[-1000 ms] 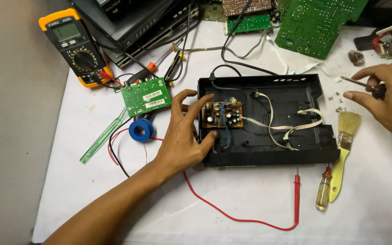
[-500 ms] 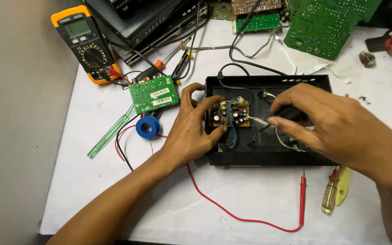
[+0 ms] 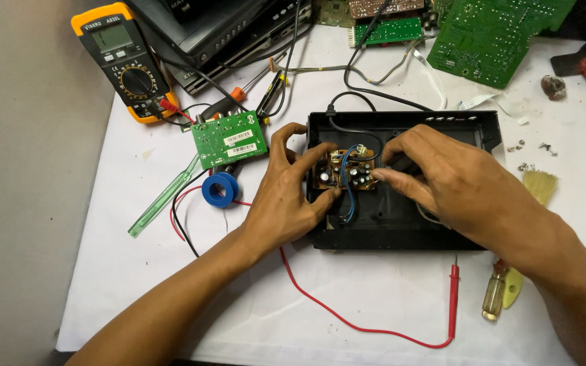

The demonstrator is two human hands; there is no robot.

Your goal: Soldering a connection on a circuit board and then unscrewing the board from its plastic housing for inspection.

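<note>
Head | L hand (image 3: pixel 286 203) pinching brown board (image 3: pixel 347 173) edge | R hand (image 3: pixel 442 179) fingertips pinched on board, in black case (image 3: pixel 408 217)

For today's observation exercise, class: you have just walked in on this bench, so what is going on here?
A person works with both bare hands inside an open black case on a white-covered table. The left hand and right hand both grip the small brown circuit board with blue wires that sits in the case. Nearby lie a yellow multimeter, a green circuit board, a blue coil and a red probe.
</note>
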